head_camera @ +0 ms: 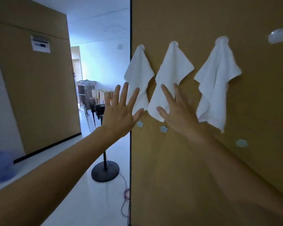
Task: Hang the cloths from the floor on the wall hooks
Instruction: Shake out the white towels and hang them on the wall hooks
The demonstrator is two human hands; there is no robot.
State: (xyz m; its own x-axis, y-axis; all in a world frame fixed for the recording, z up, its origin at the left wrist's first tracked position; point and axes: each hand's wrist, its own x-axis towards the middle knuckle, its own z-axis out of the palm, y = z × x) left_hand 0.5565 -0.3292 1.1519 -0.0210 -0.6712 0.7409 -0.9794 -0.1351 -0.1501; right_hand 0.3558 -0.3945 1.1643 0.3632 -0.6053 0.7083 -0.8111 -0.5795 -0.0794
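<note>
Wall (pixel 203 160) of brown board carries three white cloths in a row: the left cloth (pixel 138 75), the middle cloth (pixel 173 70) and the right cloth (pixel 217 82). Each hangs by one gathered point at the top, with its long axis running straight down and its loose corners pointing at the floor (pixel 91 201). A bare round hook (pixel 278 35) sits further right. The left hand (pixel 121 111) is spread wide, fingers straight, holding nothing, by the wall's edge. The right hand (pixel 178 111), also splayed and holding nothing, lies over the middle cloth's lower end; whether it touches is unclear. A fan stand (pixel 104 171) is on the floor.
</note>
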